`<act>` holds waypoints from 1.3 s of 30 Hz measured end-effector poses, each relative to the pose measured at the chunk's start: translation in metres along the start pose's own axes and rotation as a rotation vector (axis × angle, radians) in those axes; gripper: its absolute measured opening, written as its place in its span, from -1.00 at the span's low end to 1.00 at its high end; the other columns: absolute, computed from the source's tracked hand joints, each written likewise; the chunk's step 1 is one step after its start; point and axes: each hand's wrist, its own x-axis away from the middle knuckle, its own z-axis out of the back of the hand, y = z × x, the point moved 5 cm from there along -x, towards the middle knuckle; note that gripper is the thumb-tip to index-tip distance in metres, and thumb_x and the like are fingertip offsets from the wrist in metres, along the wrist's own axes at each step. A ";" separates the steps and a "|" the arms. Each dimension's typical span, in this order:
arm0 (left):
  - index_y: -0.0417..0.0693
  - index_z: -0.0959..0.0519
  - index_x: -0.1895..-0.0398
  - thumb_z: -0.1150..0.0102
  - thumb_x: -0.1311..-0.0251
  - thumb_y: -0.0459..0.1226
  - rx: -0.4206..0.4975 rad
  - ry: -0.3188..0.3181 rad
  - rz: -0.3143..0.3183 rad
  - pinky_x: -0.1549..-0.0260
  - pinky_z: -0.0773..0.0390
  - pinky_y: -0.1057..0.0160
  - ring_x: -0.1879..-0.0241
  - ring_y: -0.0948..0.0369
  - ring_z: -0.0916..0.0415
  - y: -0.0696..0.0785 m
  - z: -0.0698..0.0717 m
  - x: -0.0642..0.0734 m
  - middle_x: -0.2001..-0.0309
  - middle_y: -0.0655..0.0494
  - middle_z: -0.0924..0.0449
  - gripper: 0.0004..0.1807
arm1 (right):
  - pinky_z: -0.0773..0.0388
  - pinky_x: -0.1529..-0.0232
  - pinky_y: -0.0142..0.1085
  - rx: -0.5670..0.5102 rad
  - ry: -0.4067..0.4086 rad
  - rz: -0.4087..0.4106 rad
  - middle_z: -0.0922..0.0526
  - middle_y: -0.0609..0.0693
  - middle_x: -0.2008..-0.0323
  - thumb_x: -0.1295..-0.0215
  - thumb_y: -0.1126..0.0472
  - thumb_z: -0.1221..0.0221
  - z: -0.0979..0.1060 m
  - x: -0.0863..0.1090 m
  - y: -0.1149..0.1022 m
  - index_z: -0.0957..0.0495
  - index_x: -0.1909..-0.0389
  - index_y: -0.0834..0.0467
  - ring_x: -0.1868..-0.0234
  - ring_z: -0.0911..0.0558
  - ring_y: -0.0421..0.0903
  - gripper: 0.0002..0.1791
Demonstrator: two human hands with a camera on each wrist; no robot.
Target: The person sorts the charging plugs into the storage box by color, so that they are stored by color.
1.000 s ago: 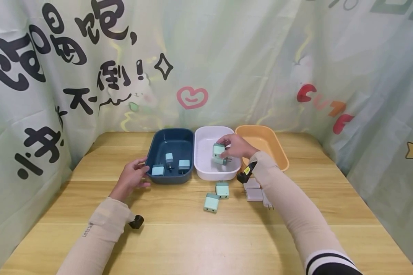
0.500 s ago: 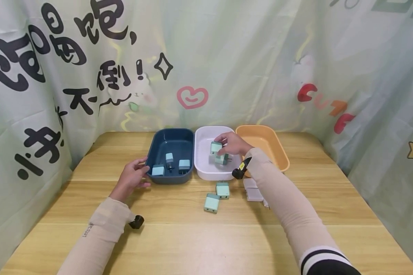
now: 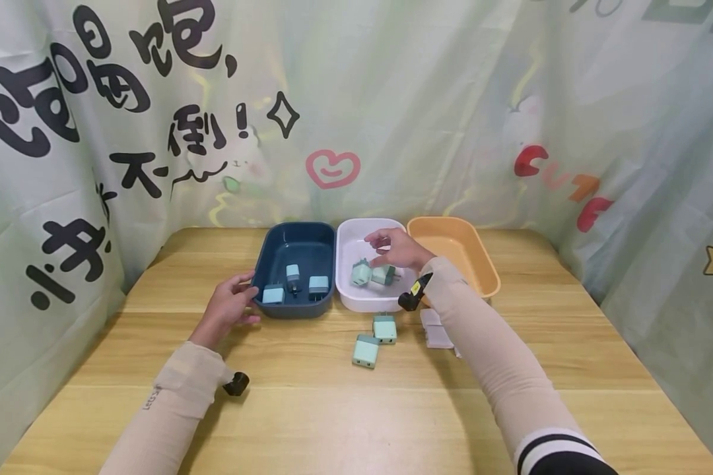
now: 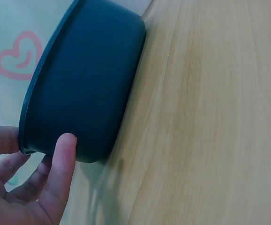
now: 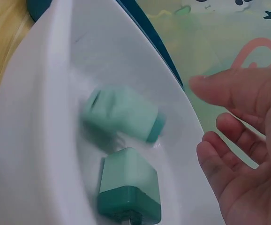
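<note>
Light green plug chargers, one (image 3: 360, 272) falling or landing blurred and one (image 3: 383, 274) lying beside it, are inside the white tray (image 3: 348, 298). Above them my right hand (image 3: 399, 249) hovers with fingers and thumb spread apart, holding nothing; the right wrist view shows a gap between its thumb (image 5: 215, 89) and fingertips. My left hand (image 3: 228, 305) rests loosely at the left side of the dark blue tray (image 3: 297, 310), fingertips at its rim. In the left wrist view one digit stands along the tray's outer wall (image 4: 86, 79).
Several blue chargers (image 3: 273, 294) lie in the blue tray. On the wooden table (image 3: 333, 415) sit two more green chargers (image 3: 365, 351) and some pale lilac chargers (image 3: 438, 335), partly hidden by the right arm. A yellow tray (image 3: 451, 232) adjoins the white one. A printed curtain (image 3: 392, 119) hangs behind.
My right hand has moved slightly left over the white tray and let go of the green charger it held, which is now in the tray. The left hand has stayed put.
</note>
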 end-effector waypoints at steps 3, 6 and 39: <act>0.09 -0.14 -0.51 0.07 -0.47 -0.29 0.000 -0.002 0.003 0.31 -0.69 0.11 0.06 -0.05 -0.37 0.000 0.000 0.000 -0.35 -0.21 -0.18 -0.42 | -0.40 -0.25 -0.20 -0.010 -0.002 0.019 -0.47 0.33 -0.10 -0.02 0.50 -0.36 -0.001 0.002 -0.002 -0.44 -0.18 0.38 -0.17 -0.44 0.21 -0.37; 0.09 -0.14 -0.51 0.09 -0.47 -0.29 -0.002 -0.005 0.005 0.30 -0.69 0.11 0.05 -0.05 -0.37 -0.001 -0.001 0.001 -0.34 -0.21 -0.18 -0.42 | -0.40 -0.25 -0.18 0.007 -0.007 0.050 -0.47 0.33 -0.11 -0.05 0.50 -0.35 -0.001 0.005 -0.005 -0.43 -0.18 0.38 -0.18 -0.43 0.22 -0.39; 0.11 -0.12 -0.52 0.08 -0.47 -0.28 -0.009 -0.014 0.003 0.29 -0.69 0.12 0.04 -0.05 -0.38 0.000 0.000 0.002 -0.35 -0.21 -0.18 -0.42 | -0.51 -0.11 0.01 -0.051 0.048 0.249 -0.56 0.33 0.02 -0.13 0.47 -0.31 -0.007 0.135 0.005 -0.43 -0.14 0.41 0.00 -0.57 0.20 -0.48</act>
